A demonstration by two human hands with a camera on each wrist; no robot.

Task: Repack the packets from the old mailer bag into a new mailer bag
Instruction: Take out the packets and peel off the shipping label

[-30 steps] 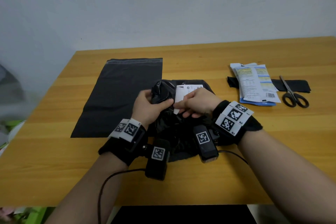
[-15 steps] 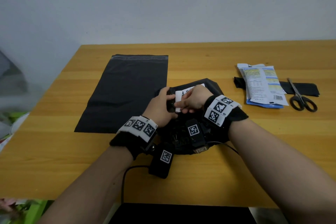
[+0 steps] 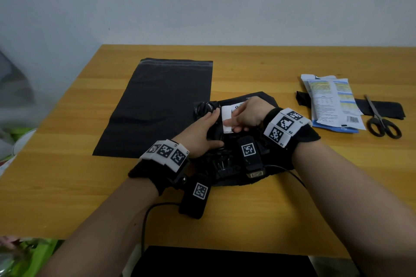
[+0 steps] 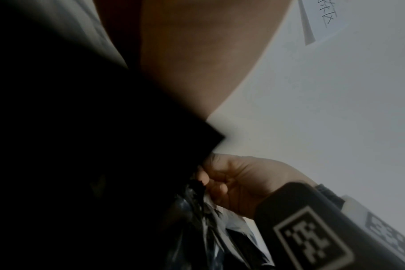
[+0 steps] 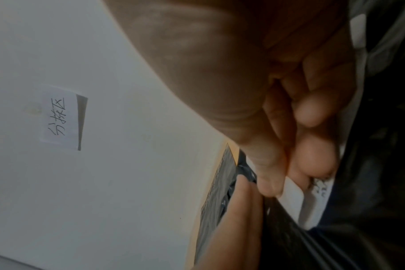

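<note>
The old mailer bag [image 3: 262, 99], black and crumpled, lies at the table's middle with a white label [image 3: 227, 113] on top. My left hand [image 3: 209, 127] lies on its left part, fingers stretched out and thumb spread, pressing the plastic down. My right hand [image 3: 233, 125] pinches the label's near edge between thumb and fingers; the right wrist view shows the label [image 5: 296, 202] clamped under the thumb. The new mailer bag [image 3: 162, 105] lies flat and black to the left. The packets [image 3: 333, 103] are stacked at the right, outside both bags.
Black-handled scissors [image 3: 380, 123] lie right of the packets on a cut-off black strip [image 3: 390, 110]. A handwritten note [image 5: 58, 117] is stuck on the wall behind. Bare wooden table [image 3: 247, 220] runs along the front edge.
Both hands and the old bag have come lower onto the table. My left hand's fingers have gone from bunching the plastic to lying straighter on it. The right hand keeps its pinch on the label.
</note>
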